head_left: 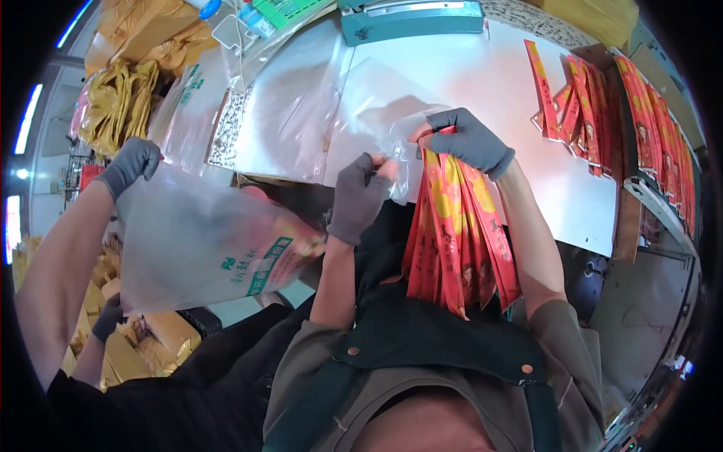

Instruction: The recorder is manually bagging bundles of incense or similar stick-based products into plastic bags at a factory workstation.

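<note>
My right hand (468, 142), in a grey glove with bare fingertips, is closed round the top ends of a bunch of long, narrow red-and-yellow packets (459, 233). The bunch fans out downward in front of my dark apron. To its left, my left hand (358, 197), gloved the same way, pinches a crumpled clear plastic bag (401, 167). That bag spans the gap between both hands, with part of it against my right fingertips. Whether the right fingers also grip the plastic, I cannot tell.
At the left, a co-worker's gloved hands hold a large frosted bag (211, 241) with green print. Clear plastic sheets (290, 113) cover part of the white table (482, 83). A teal sealing machine (410, 22) stands at the back. More red packets (584, 113) lie at the right.
</note>
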`<act>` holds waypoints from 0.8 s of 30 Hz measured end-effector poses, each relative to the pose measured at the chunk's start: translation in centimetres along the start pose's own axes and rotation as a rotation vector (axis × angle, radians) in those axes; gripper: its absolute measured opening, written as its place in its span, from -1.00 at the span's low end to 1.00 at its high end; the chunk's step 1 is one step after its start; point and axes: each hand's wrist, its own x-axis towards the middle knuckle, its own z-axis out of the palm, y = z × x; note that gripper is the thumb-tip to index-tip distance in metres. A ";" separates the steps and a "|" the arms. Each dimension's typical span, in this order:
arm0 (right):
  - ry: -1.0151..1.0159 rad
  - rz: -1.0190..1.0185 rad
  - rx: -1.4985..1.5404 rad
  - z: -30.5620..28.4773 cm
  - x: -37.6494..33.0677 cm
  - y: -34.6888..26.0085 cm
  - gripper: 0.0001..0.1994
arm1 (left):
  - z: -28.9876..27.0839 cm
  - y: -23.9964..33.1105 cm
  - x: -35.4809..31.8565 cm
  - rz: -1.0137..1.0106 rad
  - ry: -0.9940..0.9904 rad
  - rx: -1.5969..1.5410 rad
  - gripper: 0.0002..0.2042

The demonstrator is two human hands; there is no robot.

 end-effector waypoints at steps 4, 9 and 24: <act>-0.028 0.014 0.004 -0.1 0.1 0.3 -0.83 | -0.4 1.5 0.1 -0.100 0.060 -0.034 -0.79; -0.027 0.027 0.000 0.0 -0.3 -0.3 -0.83 | -0.3 3.7 0.9 -0.201 0.122 -0.182 -0.75; -0.030 0.029 -0.004 0.2 -0.2 -0.4 -0.80 | -0.3 2.0 2.1 -0.103 0.100 -0.044 -0.86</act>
